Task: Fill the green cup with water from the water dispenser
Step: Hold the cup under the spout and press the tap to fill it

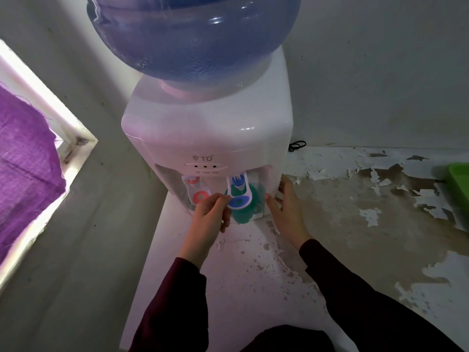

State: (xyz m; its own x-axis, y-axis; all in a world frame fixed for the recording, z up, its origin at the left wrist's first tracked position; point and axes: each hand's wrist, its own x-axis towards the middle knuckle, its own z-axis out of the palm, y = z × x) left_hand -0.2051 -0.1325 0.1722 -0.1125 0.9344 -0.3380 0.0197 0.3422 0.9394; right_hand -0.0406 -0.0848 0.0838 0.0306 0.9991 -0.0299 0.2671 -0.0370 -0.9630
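The white water dispenser point(208, 138) carries a big blue bottle point(193, 36) and stands on a ledge. It has a red tap lever point(199, 193) on the left and a blue tap lever point(238, 199) on the right. The green cup point(245, 214) stands upright in the recess under the blue tap, partly hidden behind that lever. My left hand point(209, 217) has its fingers curled, with thumb and forefinger pinched on the left edge of the blue lever, beside the cup. My right hand point(286, 209) is spread flat against the dispenser's lower right corner and holds nothing. Any water in the cup is hidden.
The ledge point(330, 224) has peeling white paint. A green tray edge point(459, 176) shows at the far right, and a black cable point(298, 144) lies behind the dispenser. A purple cloth point(22, 158) hangs at a window on the left. Walls close in behind and to the left.
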